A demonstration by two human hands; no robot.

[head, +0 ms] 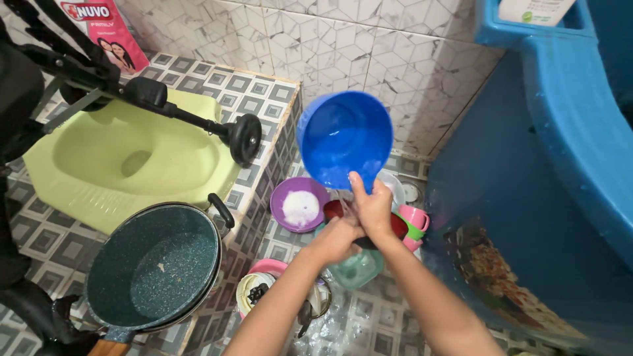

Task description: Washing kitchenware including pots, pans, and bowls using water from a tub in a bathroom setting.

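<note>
Head view: looks down into a tiled wash corner with dishes on the floor
Hands: two, pressed together low in the middle; left hand (pixel 335 238) and right hand (pixel 372 209) touch each other
Right hand: fingers closed on the lower rim of the blue basin (pixel 343 140), thumb up along its edge
Left hand: curled against the right hand's wrist side; whether it grips anything itself I cannot tell
Blue basin: one, round, lifted and tilted with its open mouth facing the camera, wet inside; it lies straight above and away from the hands, towards the tiled wall (pixel 369 46)
Nearer hand: the right, already on the rim; the left sits just below it
Under the hands: one dark red bowl (pixel 333 209), one pale green glass dish (pixel 356 269), pink cups (pixel 415 217) just beside on the right
Purple bowl (pixel 300 204): one, on the floor left of the hands, white powder or foam in it
Speckled pot (pixel 155 267): one, dark green, on the raised tiled ledge at left, well apart
Squat toilet (pixel 125 158): one, light green, behind the pot
Blue tub (pixel 580 132): one, large, at right
</note>
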